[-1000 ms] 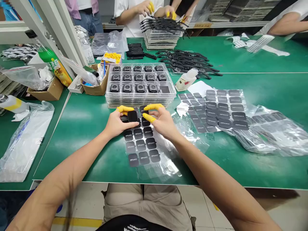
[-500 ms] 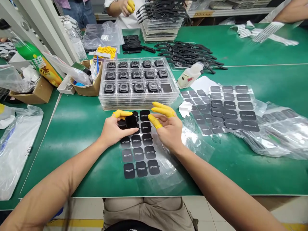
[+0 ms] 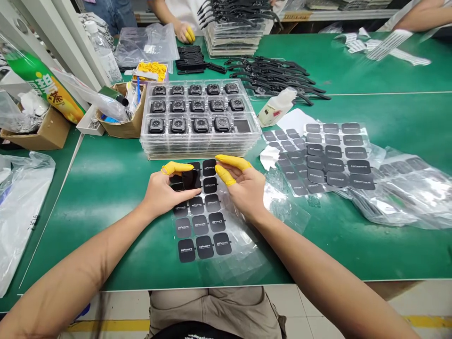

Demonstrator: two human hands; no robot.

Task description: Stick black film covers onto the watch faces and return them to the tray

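Grasping a dark square piece (image 3: 190,180) in its fingers, the left hand (image 3: 159,190) is at eleven o'clock over the label sheet (image 3: 200,225). The right hand (image 3: 246,186) sits by one o'clock; whether its fingers pinch anything, I cannot tell.

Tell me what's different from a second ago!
The co-worker's hand with yellow fingertip covers came down toward the green tabletop. The shiny black square piece tilted a little in the left hand, which kept hold. The right hand eased slightly away from it. The clear plastic trays of black watches stayed put.
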